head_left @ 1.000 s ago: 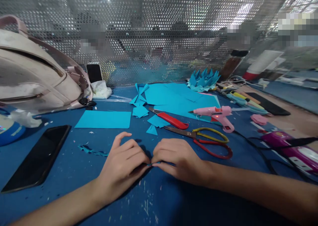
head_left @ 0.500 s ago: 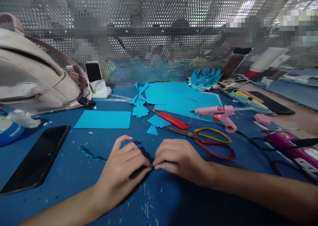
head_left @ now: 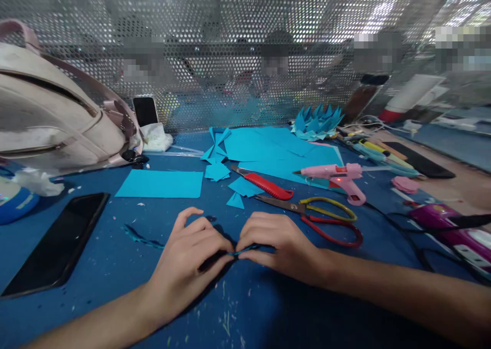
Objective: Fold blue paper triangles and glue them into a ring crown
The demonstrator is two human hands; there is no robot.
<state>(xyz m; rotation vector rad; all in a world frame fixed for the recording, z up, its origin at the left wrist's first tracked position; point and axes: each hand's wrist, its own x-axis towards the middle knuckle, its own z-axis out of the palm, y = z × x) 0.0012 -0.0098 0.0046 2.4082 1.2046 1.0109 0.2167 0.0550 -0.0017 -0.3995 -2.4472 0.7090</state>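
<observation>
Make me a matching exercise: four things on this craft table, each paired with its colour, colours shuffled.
Things:
1. glue gun
2. utility knife handle
3. phone at the left
4. paper sheet lying flat

Colours:
A. black
B. light blue
C. pink
D. red

Pairs: 1-C, 2-D, 3-A, 4-B

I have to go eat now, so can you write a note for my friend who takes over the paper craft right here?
Left hand and right hand: both pinch one small blue paper piece, mostly hidden, low over the blue table.
Nearby: scissors, red knife, pink glue gun, blue sheet.
Done: spiky blue paper flower at the back.
Left: the fold looks unfinished.
</observation>
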